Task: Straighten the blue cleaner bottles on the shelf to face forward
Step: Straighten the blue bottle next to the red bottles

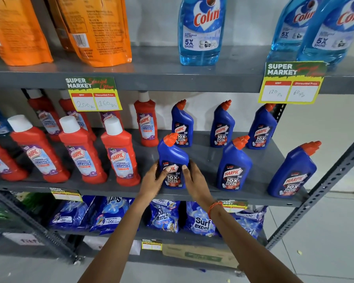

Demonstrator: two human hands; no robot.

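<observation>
Blue bottle (173, 160) label partly hidden by thumbs.

front row: three bottles (234, 166) | back row: three behind

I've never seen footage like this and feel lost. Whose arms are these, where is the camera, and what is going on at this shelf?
There is no machine here. A person wears one wide-angle camera on the head, so you look down along their own bare arms at grey metal store shelving.

The left hand and right hand grip the sides of one dark blue plastic toilet-cleaner bottle with an orange cap, standing at the front of the middle shelf. Five more blue bottles stand to its right and behind; red bathroom-cleaner bottles with white caps stand to its left.

Above are orange refill pouches and light blue glass-cleaner bottles; below, blue detergent packets. Yellow price tags hang from shelf edges.
</observation>
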